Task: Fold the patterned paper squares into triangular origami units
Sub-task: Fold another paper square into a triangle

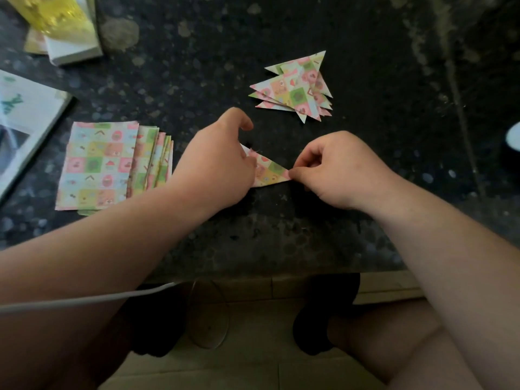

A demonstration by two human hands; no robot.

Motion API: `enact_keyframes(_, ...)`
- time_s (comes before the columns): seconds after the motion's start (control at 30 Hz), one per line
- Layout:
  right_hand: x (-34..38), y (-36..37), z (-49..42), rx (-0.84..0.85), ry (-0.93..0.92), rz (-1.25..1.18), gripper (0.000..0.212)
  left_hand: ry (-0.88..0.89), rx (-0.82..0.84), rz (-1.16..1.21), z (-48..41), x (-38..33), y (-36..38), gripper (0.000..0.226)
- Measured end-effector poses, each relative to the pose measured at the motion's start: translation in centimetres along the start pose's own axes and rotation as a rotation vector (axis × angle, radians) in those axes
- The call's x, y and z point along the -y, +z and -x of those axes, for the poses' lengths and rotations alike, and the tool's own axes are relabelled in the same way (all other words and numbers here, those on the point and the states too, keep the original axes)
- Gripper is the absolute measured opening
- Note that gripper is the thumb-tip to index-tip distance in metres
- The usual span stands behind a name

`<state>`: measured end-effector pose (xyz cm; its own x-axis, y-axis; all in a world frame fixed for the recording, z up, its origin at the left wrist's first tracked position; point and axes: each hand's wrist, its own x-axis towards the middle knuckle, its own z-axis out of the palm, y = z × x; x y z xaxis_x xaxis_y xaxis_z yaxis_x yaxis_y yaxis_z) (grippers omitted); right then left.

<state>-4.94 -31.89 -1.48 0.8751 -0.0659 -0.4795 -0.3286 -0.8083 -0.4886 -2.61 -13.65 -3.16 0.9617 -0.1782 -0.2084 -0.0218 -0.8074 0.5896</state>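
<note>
A patterned paper folded into a triangle [268, 171] lies on the dark stone table between my hands. My left hand [216, 161] covers its left part and presses it down, fingers curled over the edge. My right hand [334, 170] pinches the triangle's right tip between thumb and forefinger. A stack of unfolded patterned squares [98, 164] lies fanned out to the left. A pile of several finished triangles [298, 88] sits farther back, right of centre.
A white box with yellow contents [67, 26] stands at the back left. A booklet [25, 122] lies at the left edge. A white cable [84, 299] runs below the table's front edge [253, 266]. A white object [513, 136] shows at the right edge.
</note>
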Motion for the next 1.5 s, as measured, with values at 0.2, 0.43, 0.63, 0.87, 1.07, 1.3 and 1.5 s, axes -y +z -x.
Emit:
enact_keyframes(0.2, 0.0, 0.2, 0.0, -0.014, 0.006, 0.0, 0.017, 0.005, 0.015, -0.015, 0.2, -0.2, 0.0, 0.037)
enact_keyframes(0.43, 0.3, 0.2, 0.1, -0.029, 0.029, 0.0, 0.017, 0.152, -0.038, -0.256, 0.8, -0.1, 0.6, 0.016)
enact_keyframes(0.63, 0.4, 0.2, 0.0, -0.028, 0.036, 0.0, 0.015, 0.302, -0.062, -0.452, 1.0, 0.0, 0.9, 0.017)
enact_keyframes(0.87, 0.2, 0.4, 0.0, -0.04, 0.021, 0.017, 0.015, 0.294, 0.154, -0.641, 4.8, -1.7, 0.9, 0.074)
enact_keyframes(1.07, 0.1, 0.5, 0.0, -0.058, 0.025, 0.017, 0.017, 0.334, 0.284, -0.8, 6.7, -1.7, 1.2, 0.104)
enact_keyframes(1.3, 0.2, 0.5, 0.1, -0.057, 0.031, 0.021, 0.016, 0.339, 0.255, -0.861, 6.6, -1.8, 1.7, 0.107)
enact_keyframes(1.5, 0.4, 0.5, 0.2, -0.052, 0.028, 0.019, 0.014, 0.326, 0.27, -0.907, 6.6, -2.3, 1.6, 0.108)
